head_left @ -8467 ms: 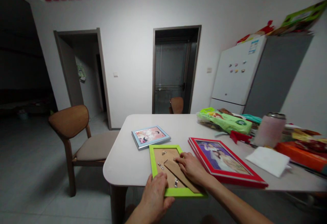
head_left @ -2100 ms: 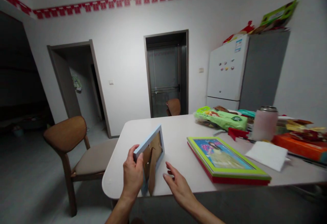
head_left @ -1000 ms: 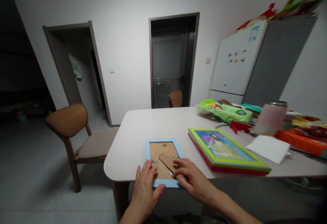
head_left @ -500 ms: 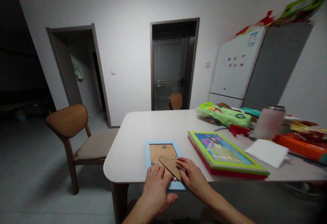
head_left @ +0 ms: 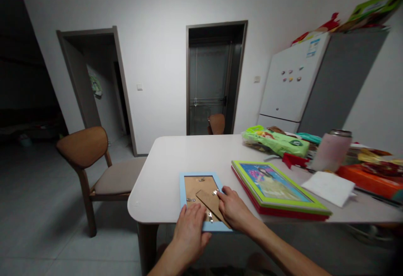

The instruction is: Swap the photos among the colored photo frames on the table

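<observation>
Plainly, the head view shows a light-blue picture frame [head_left: 204,186] lying back side up at the near edge of a white table [head_left: 157,183]. Flat and relaxed, the left hand [head_left: 189,230] rests on its lower left; the right hand [head_left: 234,208] curls beside a metal clip [head_left: 215,192] (whether it grips anything, I cannot tell). Just right, a green frame [head_left: 280,183] tops something red [head_left: 292,214].

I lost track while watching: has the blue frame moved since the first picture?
Yes: against the table, the blue frame has come toward the near edge and slightly to the right.
</observation>
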Action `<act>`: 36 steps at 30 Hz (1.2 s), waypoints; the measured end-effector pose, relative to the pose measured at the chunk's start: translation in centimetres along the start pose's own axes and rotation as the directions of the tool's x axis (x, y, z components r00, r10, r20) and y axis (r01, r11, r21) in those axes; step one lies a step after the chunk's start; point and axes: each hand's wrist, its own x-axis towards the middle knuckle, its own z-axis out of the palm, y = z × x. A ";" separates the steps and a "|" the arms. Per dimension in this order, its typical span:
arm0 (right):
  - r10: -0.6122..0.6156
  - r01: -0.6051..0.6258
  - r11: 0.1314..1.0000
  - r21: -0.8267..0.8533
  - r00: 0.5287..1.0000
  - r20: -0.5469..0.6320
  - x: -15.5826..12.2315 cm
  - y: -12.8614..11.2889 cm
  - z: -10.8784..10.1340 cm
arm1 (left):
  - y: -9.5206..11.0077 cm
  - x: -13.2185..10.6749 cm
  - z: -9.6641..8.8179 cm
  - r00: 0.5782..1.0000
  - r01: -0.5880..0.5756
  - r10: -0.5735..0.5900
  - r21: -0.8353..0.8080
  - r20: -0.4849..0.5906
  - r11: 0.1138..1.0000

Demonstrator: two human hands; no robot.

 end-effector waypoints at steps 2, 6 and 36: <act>0.012 -0.012 0.999 -0.031 1.000 0.008 0.0 -0.1 -0.3 | -0.3 -0.3 0.0 1.000 0.015 -0.015 -0.027 -0.027 1.000; 0.020 -0.019 0.999 -0.047 1.000 0.002 0.0 -0.1 -0.6 | -1.5 -1.1 0.2 0.992 -0.011 -0.002 -0.094 -0.128 0.996; -0.006 0.014 0.991 0.132 0.998 -0.064 6.9 -2.0 1.5 | -3.5 -1.1 0.7 0.983 -0.049 0.002 -0.253 -0.183 0.966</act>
